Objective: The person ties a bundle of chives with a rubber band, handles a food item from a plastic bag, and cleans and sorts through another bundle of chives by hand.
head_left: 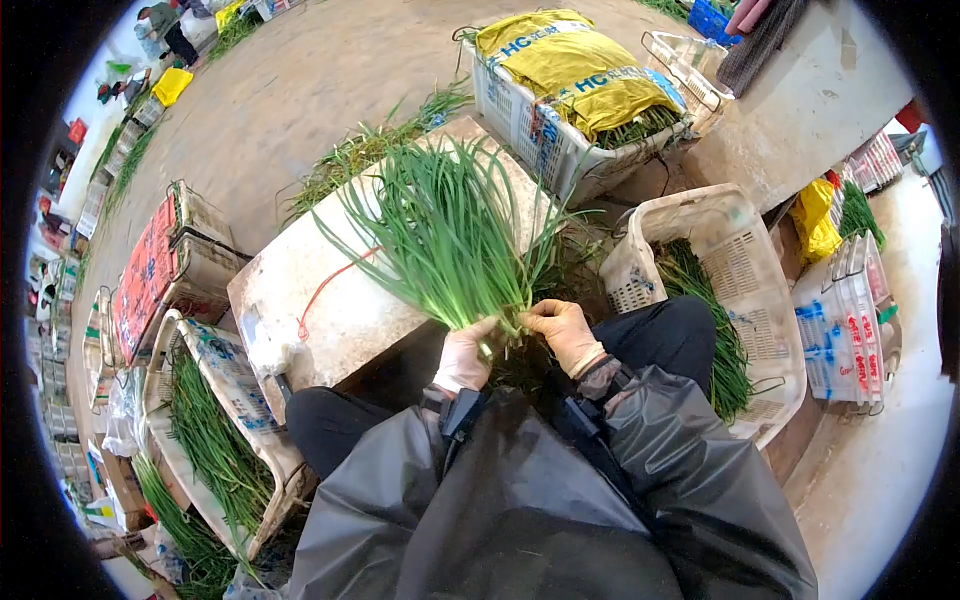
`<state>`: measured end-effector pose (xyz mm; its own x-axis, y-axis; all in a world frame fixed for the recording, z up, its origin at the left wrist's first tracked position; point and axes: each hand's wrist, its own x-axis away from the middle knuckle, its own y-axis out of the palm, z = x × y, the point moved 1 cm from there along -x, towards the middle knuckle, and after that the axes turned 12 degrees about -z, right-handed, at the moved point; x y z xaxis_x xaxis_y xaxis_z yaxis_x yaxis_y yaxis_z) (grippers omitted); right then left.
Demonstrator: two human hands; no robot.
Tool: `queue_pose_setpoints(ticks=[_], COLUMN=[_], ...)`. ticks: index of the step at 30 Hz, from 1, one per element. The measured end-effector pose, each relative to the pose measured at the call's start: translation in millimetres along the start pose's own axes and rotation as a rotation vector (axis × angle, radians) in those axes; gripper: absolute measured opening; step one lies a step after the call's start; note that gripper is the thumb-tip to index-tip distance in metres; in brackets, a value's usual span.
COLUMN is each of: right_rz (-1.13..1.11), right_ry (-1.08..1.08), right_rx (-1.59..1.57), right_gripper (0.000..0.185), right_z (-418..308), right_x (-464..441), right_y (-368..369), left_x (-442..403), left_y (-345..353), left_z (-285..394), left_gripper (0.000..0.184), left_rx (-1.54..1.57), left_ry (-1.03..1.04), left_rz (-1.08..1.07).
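A large bunch of green garlic chives (440, 230) fans out over a worn, pale board, with its pale stem ends toward me. My gloved left hand (468, 356) is closed around the bunch near those ends. Close beside it, my gloved right hand (566, 334) has its thumb and fingers pinched on a few stems at the bunch's right edge. Just what lies between those fingertips is partly hidden. Under the leaves, the pale board (340, 300) carries a red string (325, 285) on its left part.
White crates of chives stand at my left (285, 470) and right (775, 330). Ahead is a crate (500, 95) topped by a yellow sack (570, 65). Loose leaves (335, 175) lie beyond the board. Another person (170, 30) is far off at upper left.
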<state>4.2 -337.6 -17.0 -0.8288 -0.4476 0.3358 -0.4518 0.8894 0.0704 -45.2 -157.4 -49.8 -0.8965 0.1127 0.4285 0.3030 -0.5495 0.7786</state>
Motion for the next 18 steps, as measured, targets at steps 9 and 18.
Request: queue_pose_setpoints(ticks=[9,18], right_rz=[0.486,-0.011], right_ry=[-0.145,-0.232], right_rx=[1.209,1.222], right_gripper=[0.045,0.015], right_z=[-26,-14], right_x=[-10,-40], right_y=[-48,22], left_x=[13,13], left_y=[6,3], left_z=[14,14], left_gripper=[0.018,0.018], left_rx=[0.116,0.118], left_ry=[-0.087,-0.100], left_rz=[0.001,-0.049])
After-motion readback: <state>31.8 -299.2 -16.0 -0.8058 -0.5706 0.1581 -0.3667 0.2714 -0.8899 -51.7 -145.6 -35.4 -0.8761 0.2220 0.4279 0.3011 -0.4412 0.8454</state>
